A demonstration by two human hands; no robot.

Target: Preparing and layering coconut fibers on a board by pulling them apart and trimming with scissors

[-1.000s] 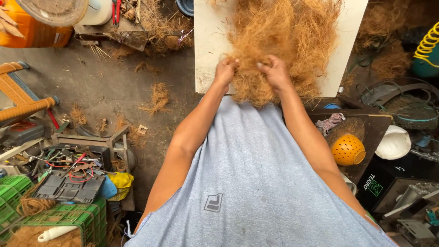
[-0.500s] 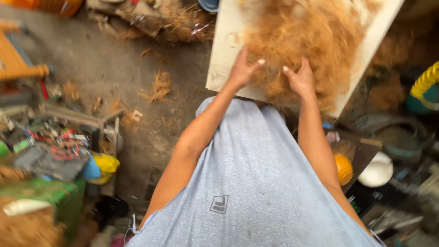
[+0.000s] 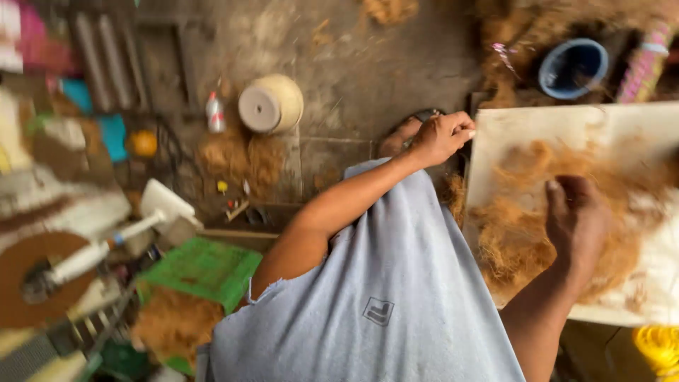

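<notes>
A white board (image 3: 520,124) lies in front of me at the right, with a mat of brown coconut fibre (image 3: 520,237) spread over it. My left hand (image 3: 440,136) grips the board's left edge with curled fingers. My right hand (image 3: 576,219) rests palm down on the fibre, fingers apart, pressing into it. My grey shirt fills the lower middle of the view.
A cream pot (image 3: 271,104) lies on the concrete floor beside a small bottle (image 3: 214,112) and a fibre pile (image 3: 240,157). A blue bucket (image 3: 571,67) stands beyond the board. A green crate (image 3: 201,271), tools and clutter crowd the left side. A yellow coil (image 3: 658,346) sits at bottom right.
The view has swung left, so the board now sits at the right. My left hand has left the fibre and taken the board's edge. My right hand stays on the fibre.
</notes>
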